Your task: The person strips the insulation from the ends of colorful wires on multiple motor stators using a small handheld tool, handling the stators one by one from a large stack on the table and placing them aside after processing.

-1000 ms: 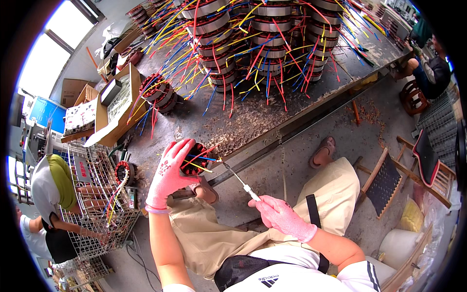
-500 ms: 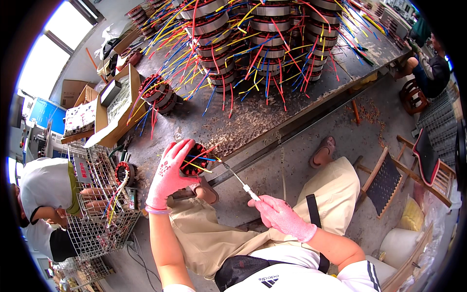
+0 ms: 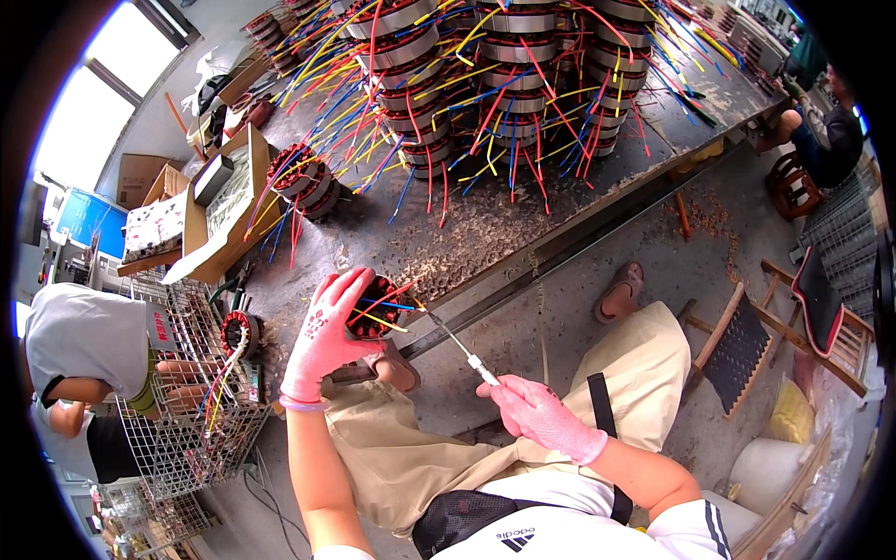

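Note:
My left hand (image 3: 324,334), in a pink glove, is wrapped round a motor stator (image 3: 363,323) with dark red windings, held at the front edge of the workbench. Red, blue and yellow wires come out of the stator and point right. Closed in its own pink glove, my right hand (image 3: 543,418) grips a thin tool (image 3: 478,365) with a white handle and a slender metal shaft. The shaft slants up and left, its tip close to the wire ends; whether it touches them I cannot tell.
Tall stacks of wired stators (image 3: 513,84) stand on the worn bench (image 3: 448,247). A short stator stack (image 3: 308,182) and an open cardboard box (image 3: 224,210) sit at the left. A wire basket cart (image 3: 187,448) is beside a person (image 3: 89,336). Wooden chairs (image 3: 733,350) stand right.
My hands, the stator and the tool look nearly still. The person at the left has shifted a little leftward and down.

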The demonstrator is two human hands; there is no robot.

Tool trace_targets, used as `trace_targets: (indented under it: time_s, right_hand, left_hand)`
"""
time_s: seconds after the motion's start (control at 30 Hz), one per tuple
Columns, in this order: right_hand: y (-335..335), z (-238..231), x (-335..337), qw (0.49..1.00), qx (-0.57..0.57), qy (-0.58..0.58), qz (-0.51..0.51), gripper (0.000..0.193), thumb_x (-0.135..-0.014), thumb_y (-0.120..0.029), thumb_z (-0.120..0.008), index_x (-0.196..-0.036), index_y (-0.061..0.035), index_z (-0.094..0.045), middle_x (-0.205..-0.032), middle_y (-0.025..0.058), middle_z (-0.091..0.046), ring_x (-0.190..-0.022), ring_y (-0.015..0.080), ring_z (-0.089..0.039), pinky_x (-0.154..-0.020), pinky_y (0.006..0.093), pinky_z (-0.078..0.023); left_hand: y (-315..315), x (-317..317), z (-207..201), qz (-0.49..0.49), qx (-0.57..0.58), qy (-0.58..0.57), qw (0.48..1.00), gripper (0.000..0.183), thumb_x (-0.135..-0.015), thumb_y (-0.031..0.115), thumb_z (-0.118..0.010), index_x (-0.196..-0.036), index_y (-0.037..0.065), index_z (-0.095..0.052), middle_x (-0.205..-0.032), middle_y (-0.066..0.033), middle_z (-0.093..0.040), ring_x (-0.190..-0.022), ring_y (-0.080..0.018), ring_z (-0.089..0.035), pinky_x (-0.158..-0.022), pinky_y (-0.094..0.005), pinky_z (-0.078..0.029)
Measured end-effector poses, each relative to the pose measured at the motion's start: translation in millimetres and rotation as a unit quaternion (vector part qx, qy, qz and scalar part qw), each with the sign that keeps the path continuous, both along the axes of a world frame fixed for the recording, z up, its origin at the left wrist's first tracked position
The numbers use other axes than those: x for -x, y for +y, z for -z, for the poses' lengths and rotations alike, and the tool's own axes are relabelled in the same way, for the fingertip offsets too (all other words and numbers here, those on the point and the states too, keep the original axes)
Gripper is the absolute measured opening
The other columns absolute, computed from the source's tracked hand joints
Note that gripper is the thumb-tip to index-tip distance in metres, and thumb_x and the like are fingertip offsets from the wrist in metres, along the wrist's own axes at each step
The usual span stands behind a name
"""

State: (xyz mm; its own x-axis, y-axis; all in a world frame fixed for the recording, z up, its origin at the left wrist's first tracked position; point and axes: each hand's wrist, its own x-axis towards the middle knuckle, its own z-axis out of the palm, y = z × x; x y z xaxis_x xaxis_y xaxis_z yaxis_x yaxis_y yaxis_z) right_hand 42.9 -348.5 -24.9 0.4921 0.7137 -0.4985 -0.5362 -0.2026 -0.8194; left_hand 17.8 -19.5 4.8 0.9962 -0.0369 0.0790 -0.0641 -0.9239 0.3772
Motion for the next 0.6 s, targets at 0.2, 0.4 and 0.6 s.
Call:
trace_targets:
  time_s: [0.2,0.4,0.6]
  right_hand:
    - [0.8,-2.6,-0.3,1.000,0.012,-0.014,-0.013,0.034,-0.106,-0.029,-0.046,-0.120,-0.0020,-0.061,-0.060,-0.0029,-0.046,-0.050,0.0054,-0.040,-0.047,0.0237,-0.031]
    - [0.5,-4.1,-1.3,1.000,0.009,-0.009,-0.014,0.034,-0.106,-0.029,-0.046,-0.119,-0.0011,-0.061,-0.062,-0.0023,-0.046,-0.052,0.0060,-0.043,-0.049,0.0246,-0.035]
    - [0.9,-4.5,-1.1,1.000,-0.006,-0.003,-0.005,0.033,-0.106,-0.029,-0.047,-0.120,-0.0020,-0.061,-0.061,-0.0033,-0.045,-0.051,0.0052,-0.041,-0.047,0.0235,-0.031]
  left_hand:
    - [-0.7,0.0,-0.8,-0.002,-0.003,0.003,1.000,0.100,-0.055,0.020,-0.088,-0.144,0.006,-0.046,-0.143,-0.0174,-0.049,-0.135,-0.0397,-0.041,-0.118,-0.0486,-0.029]
    - [0.4,0.1,0.0,-0.007,0.005,0.007,1.000,0.100,-0.054,0.020,-0.088,-0.144,0.006,-0.046,-0.144,-0.0171,-0.049,-0.135,-0.0402,-0.041,-0.118,-0.0484,-0.029]
    - [0.3,0.1,0.7,-0.011,0.008,0.010,1.000,0.101,-0.053,0.020,-0.089,-0.144,0.007,-0.046,-0.144,-0.0169,-0.049,-0.135,-0.0409,-0.041,-0.118,-0.0486,-0.029]
